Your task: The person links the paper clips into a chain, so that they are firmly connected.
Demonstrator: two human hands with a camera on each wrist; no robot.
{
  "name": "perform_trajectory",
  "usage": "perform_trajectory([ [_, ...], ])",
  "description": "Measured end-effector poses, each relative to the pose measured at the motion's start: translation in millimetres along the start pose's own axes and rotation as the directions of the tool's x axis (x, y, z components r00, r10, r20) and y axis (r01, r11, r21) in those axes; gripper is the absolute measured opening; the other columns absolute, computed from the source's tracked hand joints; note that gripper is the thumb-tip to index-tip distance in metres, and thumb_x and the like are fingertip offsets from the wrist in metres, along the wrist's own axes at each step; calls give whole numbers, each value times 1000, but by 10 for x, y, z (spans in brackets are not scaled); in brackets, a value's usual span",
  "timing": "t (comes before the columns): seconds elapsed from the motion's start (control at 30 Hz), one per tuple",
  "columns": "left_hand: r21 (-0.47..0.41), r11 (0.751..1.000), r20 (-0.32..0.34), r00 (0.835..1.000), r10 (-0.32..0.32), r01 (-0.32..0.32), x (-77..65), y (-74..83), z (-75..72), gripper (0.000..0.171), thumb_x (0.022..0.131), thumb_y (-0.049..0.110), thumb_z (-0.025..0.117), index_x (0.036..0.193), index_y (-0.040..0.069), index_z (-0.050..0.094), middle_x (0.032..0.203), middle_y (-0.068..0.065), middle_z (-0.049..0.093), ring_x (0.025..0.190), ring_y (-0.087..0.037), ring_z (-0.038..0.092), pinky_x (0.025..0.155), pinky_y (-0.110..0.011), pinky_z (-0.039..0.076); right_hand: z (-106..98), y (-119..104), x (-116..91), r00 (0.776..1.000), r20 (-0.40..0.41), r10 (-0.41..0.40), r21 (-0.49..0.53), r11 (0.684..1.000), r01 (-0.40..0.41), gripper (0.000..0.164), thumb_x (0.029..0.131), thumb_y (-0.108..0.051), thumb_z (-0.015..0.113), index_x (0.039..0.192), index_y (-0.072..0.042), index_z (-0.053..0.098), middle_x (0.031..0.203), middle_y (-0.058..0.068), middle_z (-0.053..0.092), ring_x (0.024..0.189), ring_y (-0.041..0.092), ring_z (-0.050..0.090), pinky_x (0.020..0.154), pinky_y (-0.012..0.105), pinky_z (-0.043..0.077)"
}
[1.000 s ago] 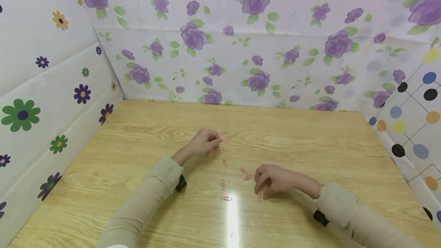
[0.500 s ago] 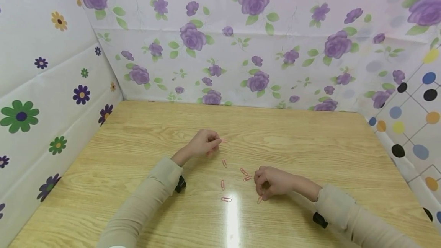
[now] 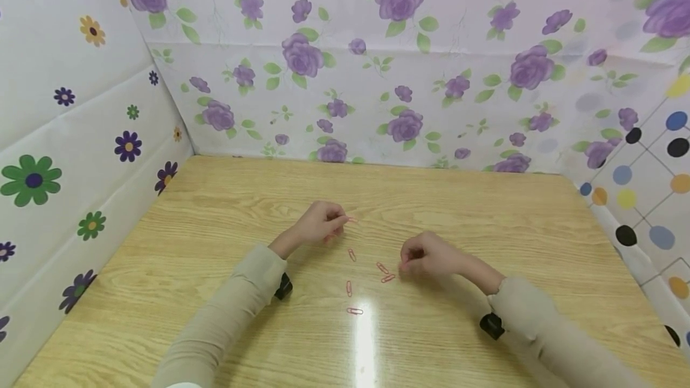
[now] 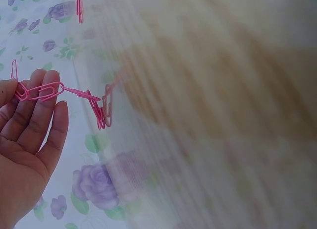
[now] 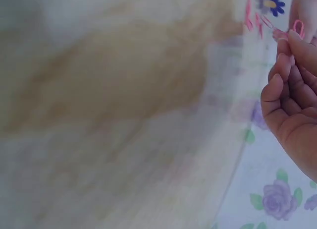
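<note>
My left hand (image 3: 321,223) is over the middle of the table and pinches a pink paper clip between thumb and fingers. In the left wrist view that clip belongs to a short chain of linked pink paper clips (image 4: 44,91), which trails past the fingertips toward the tabletop. To the right and nearer me, my right hand (image 3: 433,254) pinches a single pink paper clip (image 5: 298,27) at its fingertips, just above the table. Between the hands lie loose pink paper clips: one upright-lying clip (image 3: 351,254) near the left hand and a close pair, with one clip (image 3: 387,278) beside my right fingertips.
Two more loose clips lie nearer me, a lengthwise clip (image 3: 348,288) and a crosswise clip (image 3: 354,311) by a bright glare streak. The wooden table (image 3: 485,208) is bounded by a flowered cloth (image 3: 366,100) behind and patterned cloths at both sides.
My right hand has picked up the paper clip that lay beneath its fingers and moved away from me, up the table. The left hand has stayed in place with its clip.
</note>
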State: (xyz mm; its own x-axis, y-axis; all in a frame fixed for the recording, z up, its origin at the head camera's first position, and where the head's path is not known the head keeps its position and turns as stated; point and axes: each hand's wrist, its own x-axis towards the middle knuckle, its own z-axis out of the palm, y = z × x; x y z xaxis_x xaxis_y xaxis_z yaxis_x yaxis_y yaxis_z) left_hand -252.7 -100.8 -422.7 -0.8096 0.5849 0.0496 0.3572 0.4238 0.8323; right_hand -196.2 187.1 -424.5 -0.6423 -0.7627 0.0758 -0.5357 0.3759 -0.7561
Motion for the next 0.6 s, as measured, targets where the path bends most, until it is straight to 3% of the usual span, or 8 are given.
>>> perform_trajectory([
  [0.3,21,1000,7,1000,19,-19,-6,6,-9,26,94,14,52,81,-7,61,66,-21,59,47,-41,50,39,-25,38,-119,-53,126,982,-122,145,82,987,-136,2,83,1,64,82,2,64,74,12,63,62,15,52,55,23,43],
  [0.47,16,999,11,999,38,-38,1,-9,-8,26,94,13,52,80,-7,61,65,-22,59,46,-41,49,38,-25,39,-140,-32,158,975,-162,150,149,981,-126,14,86,3,59,99,5,62,81,14,62,64,12,52,55,23,43],
  [0.6,10,999,15,999,40,-40,-6,2,-13,26,94,13,51,81,-8,61,65,-22,59,46,-40,49,38,-25,39,-145,-46,162,979,-158,127,186,978,-96,18,90,2,50,102,6,63,89,23,61,65,16,50,57,25,43],
])
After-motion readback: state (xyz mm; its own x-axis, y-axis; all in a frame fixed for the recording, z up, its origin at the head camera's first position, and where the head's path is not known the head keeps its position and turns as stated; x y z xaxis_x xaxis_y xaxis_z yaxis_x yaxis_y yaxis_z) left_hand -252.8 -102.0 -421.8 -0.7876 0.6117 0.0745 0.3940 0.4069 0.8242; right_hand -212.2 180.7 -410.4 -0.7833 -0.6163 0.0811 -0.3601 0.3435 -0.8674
